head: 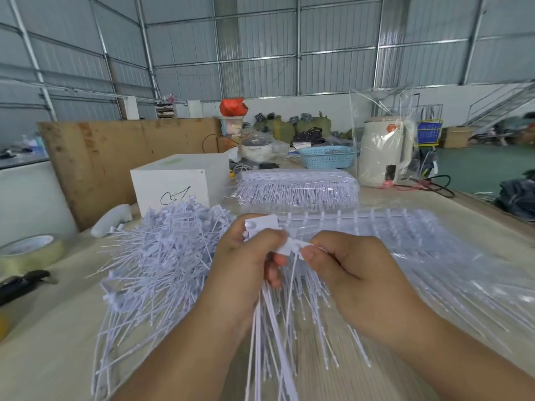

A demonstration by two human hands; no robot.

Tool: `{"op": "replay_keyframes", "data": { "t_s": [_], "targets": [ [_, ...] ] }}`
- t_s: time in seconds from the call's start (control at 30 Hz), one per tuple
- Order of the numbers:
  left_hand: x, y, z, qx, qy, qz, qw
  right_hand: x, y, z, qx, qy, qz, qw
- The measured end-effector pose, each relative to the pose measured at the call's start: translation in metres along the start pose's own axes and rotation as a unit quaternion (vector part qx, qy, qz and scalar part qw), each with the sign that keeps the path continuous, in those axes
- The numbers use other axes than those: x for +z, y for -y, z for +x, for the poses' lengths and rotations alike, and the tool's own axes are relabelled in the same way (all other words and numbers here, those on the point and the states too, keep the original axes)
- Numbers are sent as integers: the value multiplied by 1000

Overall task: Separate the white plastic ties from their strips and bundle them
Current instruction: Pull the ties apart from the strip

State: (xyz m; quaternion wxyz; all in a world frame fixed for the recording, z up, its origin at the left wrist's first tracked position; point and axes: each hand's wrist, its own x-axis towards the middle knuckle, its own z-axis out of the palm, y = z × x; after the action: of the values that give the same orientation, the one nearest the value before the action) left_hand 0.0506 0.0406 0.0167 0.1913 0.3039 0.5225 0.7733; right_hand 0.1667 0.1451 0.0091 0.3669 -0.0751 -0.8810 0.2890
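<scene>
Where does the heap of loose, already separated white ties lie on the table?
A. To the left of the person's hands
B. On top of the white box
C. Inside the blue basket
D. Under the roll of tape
A: the heap of loose ties spreads across the table left of the left hand and right hand.

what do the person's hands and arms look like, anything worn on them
Both the left hand and the right hand are bare: no gloves, rings, watch or bands show. Both forearms are bare too, with no sleeve in view as far as the bottom edge of the picture. The fingernails that show are short and unpainted.
</scene>
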Motion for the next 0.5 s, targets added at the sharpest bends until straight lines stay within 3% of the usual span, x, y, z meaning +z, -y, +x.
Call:
{"op": "replay_keyframes", "data": {
  "t_s": [0.13,0.2,0.27,0.5],
  "targets": [
    [-10,-1,10,-58,-35,-25,997,-2,11,-3,-123,-80,-164,975],
    [-23,-4,19,-70,-79,-26,994,-6,13,-4,-144,-121,-141,972],
    [-30,-6,22,-65,-79,-19,995,-7,10,-3,-113,-124,-47,985],
    [1,10,-1,11,136,29,990,-3,-6,1,21,-5,159,987]
  ]
}}
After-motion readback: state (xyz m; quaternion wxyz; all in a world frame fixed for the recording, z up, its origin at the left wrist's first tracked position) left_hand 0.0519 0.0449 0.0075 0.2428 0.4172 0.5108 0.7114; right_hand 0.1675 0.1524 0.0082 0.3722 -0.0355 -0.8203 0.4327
